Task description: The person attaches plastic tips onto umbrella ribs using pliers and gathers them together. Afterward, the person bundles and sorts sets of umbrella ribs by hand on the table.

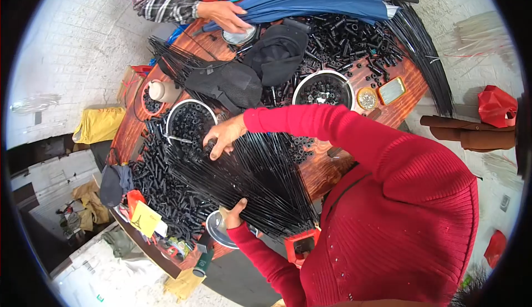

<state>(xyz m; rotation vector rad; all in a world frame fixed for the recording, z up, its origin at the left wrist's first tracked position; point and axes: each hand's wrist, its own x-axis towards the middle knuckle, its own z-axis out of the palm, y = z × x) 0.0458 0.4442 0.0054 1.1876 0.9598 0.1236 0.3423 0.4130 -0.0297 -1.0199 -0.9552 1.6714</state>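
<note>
My right hand (pixel 224 135) is closed on small black parts at the edge of a round tub (pixel 215 111) filled with black pieces; the parts between its fingers are hard to make out. Lower down, my left hand (pixel 235 214) grips the side of a wide bundle of thin black rods (pixel 266 182), thumb on top and fingers partly hidden. The bundle fans out across the table between both hands. Beside my left hand stands a round white-rimmed container (pixel 212 225). A heap of short black tubes (pixel 172 196) lies left of the rods.
A co-worker's hand (pixel 226 16) rests by a round tin at the top, near a blue umbrella (pixel 310 0). A black cap (pixel 277 55), a mesh bag (pixel 221 83), another white-rimmed tub (pixel 351 97) and more black tubes (pixel 354 41) lie on the wooden table (pixel 407 94).
</note>
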